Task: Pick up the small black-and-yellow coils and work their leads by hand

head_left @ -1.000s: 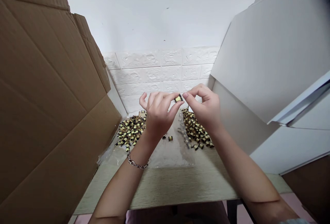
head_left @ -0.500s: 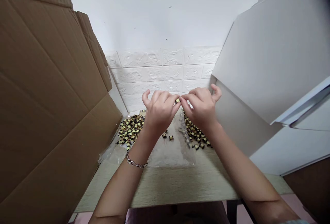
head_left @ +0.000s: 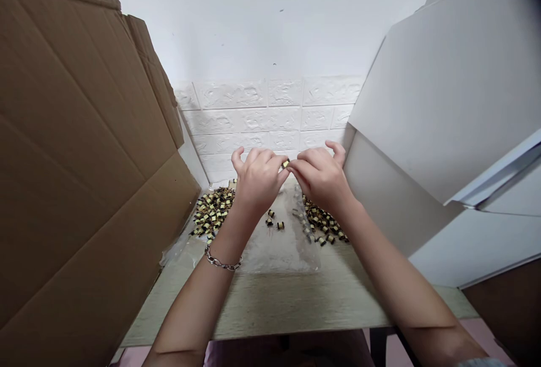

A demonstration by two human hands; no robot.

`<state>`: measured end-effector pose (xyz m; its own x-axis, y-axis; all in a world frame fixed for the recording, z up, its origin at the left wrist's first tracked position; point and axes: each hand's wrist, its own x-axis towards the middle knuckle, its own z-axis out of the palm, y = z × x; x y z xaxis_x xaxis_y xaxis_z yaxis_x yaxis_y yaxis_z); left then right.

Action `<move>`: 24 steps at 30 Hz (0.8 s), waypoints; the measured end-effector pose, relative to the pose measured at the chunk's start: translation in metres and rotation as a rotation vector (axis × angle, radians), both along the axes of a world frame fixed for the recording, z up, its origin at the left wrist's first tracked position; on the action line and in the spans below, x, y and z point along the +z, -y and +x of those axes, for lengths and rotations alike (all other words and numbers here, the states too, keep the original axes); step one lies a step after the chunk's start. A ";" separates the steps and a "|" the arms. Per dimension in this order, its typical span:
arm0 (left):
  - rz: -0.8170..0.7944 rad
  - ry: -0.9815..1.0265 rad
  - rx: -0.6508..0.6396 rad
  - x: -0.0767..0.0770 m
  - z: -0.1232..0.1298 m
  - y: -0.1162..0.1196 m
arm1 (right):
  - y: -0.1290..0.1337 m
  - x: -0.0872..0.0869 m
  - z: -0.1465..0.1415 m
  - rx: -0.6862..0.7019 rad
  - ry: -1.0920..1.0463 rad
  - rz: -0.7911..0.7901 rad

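My left hand (head_left: 258,178) pinches a small yellow-and-black component (head_left: 285,163) between thumb and forefinger, raised above the table. Close against its right side, my right hand (head_left: 321,178) has its thumb and forefinger pressed together; whatever is between them is too small to make out. A pile of similar components (head_left: 213,209) lies to the left, partly behind my left forearm. Another pile (head_left: 323,223) lies to the right, below my right hand. A few loose components (head_left: 280,225) rest between the piles on a clear plastic bag (head_left: 279,254).
A tall brown cardboard sheet (head_left: 76,158) stands along the left side. White panels (head_left: 439,85) rise on the right. Behind the table (head_left: 304,305) is a white brick-patterned wall (head_left: 245,93). The table's front edge runs below my forearms.
My right hand has shifted slightly left and its raised little finger has moved left too. The held component has moved a little left and is more covered by fingers.
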<state>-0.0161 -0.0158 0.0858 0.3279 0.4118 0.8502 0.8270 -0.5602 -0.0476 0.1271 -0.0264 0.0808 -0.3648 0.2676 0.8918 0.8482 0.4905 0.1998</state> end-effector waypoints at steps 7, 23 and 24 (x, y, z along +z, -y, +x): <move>-0.404 0.392 -0.234 0.005 0.001 -0.005 | 0.037 0.017 -0.002 0.275 -0.259 0.135; -1.459 1.094 -1.301 0.006 0.005 0.002 | 0.027 0.018 -0.007 0.107 -0.346 0.047; -1.460 1.089 -1.303 0.006 0.005 0.002 | 0.028 0.019 -0.007 0.105 -0.349 0.045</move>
